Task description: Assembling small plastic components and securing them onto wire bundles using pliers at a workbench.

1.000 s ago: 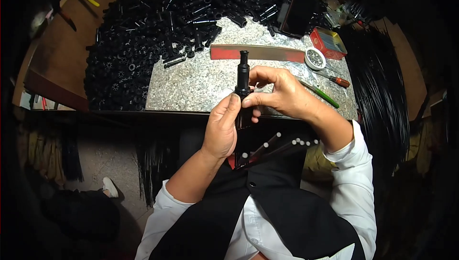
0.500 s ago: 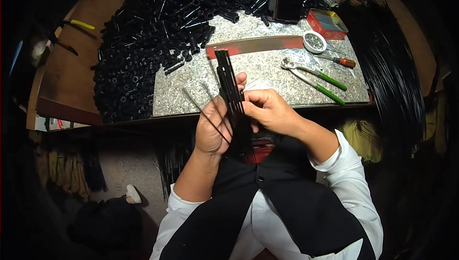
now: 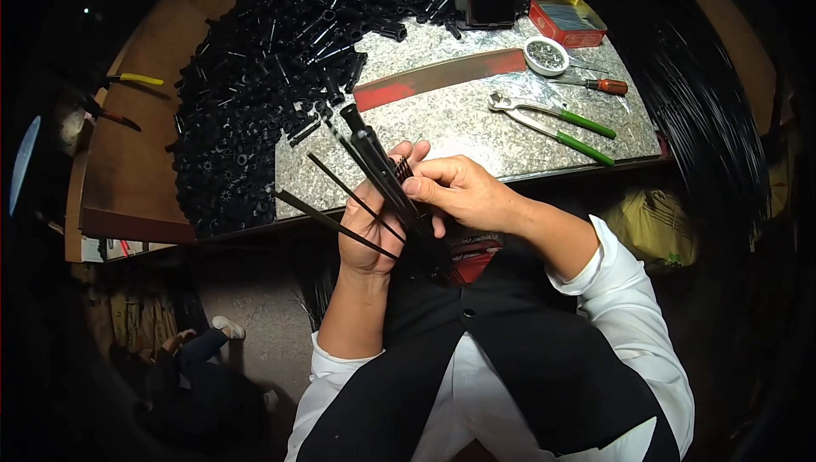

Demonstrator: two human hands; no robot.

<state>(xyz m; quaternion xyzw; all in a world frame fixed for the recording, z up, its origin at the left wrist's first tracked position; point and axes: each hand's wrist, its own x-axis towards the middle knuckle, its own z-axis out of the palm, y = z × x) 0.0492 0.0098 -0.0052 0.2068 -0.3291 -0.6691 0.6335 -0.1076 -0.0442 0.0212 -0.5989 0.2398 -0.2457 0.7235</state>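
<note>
In front of my chest, above the near edge of the worktop, I hold an umbrella frame, a black tube with thin ribs around it. My left hand is wrapped around it from below and the left. Two or more ribs splay out to the left over that palm. My right hand pinches with thumb and forefinger at a cluster of short rib ends on the frame's right side. What exactly sits between those fingertips is too small to tell. The frame's lower end is dark against my black vest.
A heap of black umbrella parts covers the left and back. A red-and-grey strip, green-handled pincers, a screwdriver, a white bowl of metal bits and a red tin lie rightward. Long black ribs hang beyond.
The frame has tilted to the left, and its ribs spread further left. Both hands have shifted slightly left. The view has moved a little, and a person at lower left shows more.
</note>
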